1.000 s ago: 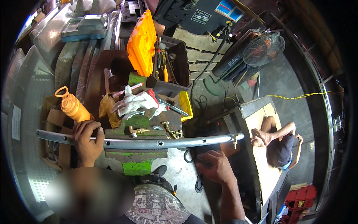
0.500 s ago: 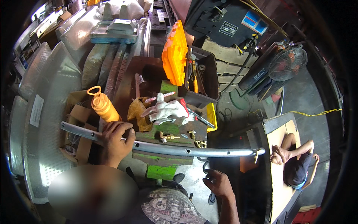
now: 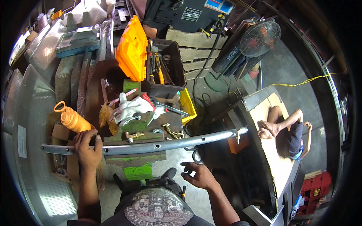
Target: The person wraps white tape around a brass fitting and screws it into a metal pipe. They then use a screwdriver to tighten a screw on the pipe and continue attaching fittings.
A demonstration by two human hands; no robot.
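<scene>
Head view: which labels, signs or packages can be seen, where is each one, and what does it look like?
Plate label: top centre, on the dark machine; small black rectangle with pale print.
Sticker: top edge, same machine; blue and white rectangle with a red patch.
Paper label: far left, on the curved metal sheet; white upright rectangle.
Cardboard box: left, below the orange bottle, near the left hand; brown, open.

A dark grey short-sleeved T-shirt [image 3: 158, 209] is worn, printed on the chest with a round emblem in red, white and grey. Both forearms are left bare, without gloves, watch or rings seen on the left hand [image 3: 88, 148] or the right hand [image 3: 200, 175]
</scene>
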